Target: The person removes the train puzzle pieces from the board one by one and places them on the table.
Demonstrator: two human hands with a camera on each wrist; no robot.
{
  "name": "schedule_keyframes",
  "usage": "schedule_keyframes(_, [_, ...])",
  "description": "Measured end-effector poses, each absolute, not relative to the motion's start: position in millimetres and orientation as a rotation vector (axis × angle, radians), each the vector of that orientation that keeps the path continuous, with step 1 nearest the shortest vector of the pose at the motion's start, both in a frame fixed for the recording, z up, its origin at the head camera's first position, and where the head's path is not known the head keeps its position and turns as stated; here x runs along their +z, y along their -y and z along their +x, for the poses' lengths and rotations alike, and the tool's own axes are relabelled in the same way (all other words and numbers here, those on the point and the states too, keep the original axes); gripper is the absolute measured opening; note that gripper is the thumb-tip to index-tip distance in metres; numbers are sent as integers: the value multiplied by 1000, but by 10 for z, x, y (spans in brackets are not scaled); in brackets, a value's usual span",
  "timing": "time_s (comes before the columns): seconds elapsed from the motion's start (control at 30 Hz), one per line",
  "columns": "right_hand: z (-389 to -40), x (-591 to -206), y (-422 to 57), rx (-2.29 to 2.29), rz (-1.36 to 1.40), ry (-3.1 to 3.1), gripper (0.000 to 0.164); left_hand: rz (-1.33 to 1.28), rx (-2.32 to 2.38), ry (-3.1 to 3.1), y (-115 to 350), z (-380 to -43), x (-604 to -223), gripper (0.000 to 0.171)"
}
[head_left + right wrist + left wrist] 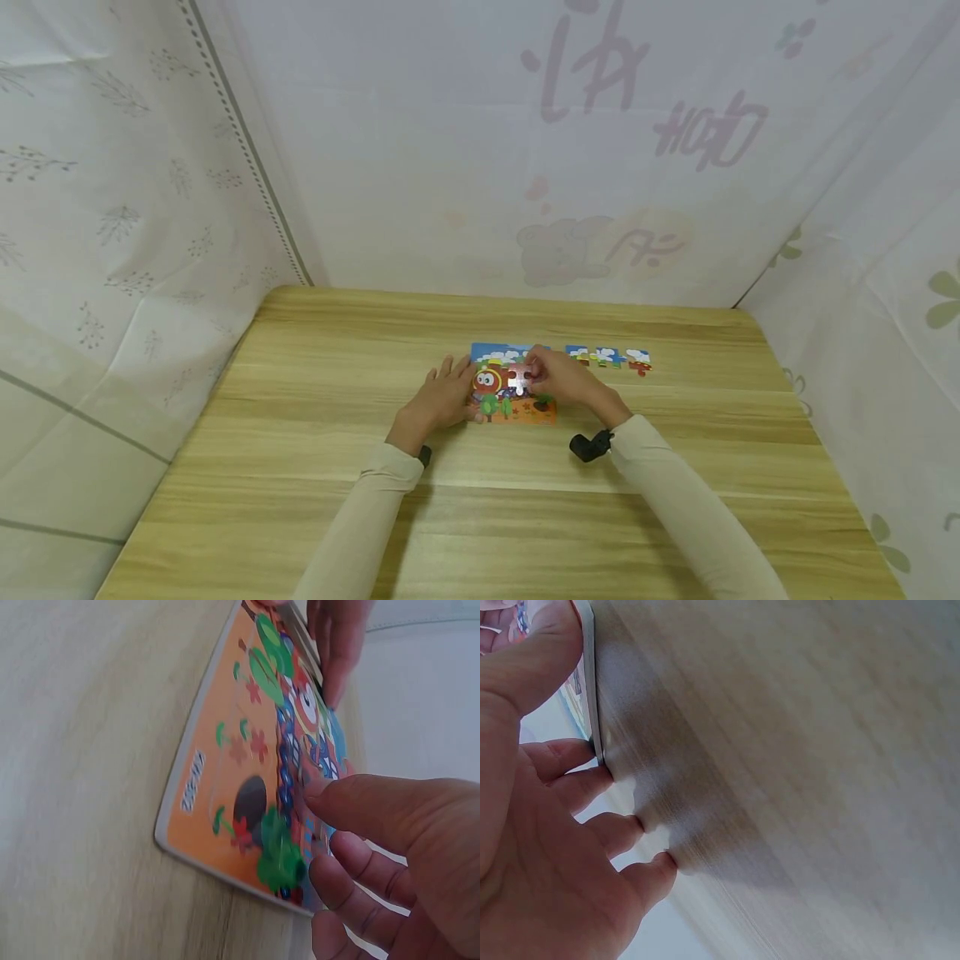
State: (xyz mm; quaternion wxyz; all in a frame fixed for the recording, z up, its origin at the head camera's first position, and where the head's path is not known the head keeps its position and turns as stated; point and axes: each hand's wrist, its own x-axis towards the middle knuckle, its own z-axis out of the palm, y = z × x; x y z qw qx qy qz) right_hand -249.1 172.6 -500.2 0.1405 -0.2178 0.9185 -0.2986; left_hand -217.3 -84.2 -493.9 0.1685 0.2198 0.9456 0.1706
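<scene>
A picture puzzle board (pixel 525 414) lies on the table, blue along its top and orange along its bottom, with a round-eyed red cartoon figure at its left. My left hand (pixel 442 393) rests at the board's left side, fingers spread. In the left wrist view its thumb (pixel 544 656) lies over the board's edge and the fingertips touch down beside it. Over the board's middle, my right hand (pixel 562 377) pinches a reddish jigsaw piece (pixel 518 379) between thumb and fingers. In the right wrist view the thumb (pixel 367 806) is right at the picture, partly hiding it.
To the right of the board, three loose jigsaw pieces (pixel 606 357) lie in a row on the wooden table (pixel 495 533). Pale printed cloth (pixel 420 167) hangs behind the table and on both sides. A black device (pixel 590 447) is strapped at the right wrist.
</scene>
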Motion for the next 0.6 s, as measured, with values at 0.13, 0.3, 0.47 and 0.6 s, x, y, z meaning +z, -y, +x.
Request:
schedule_keyframes(0.13, [-2491,-4994,-1822,-882,-618,-2648,33,621,490,-2691,839,-2174,-4945,91])
schedule_keyframes(0.3, [-2498,-4988,-1941,-910,-621,-2654,34,628,500,-2694,840,-2175,-4950,90])
schedule_keyframes(0.47, [-2490,-4995,-2082,-920,-625,-2667,34,630,489,-2697,847,-2181,-4953,90])
schedule_keyframes(0.6, [-2480,-5004,-2190,-933,-630,-2672,34,634,486,-2698,851,-2181,-4949,90])
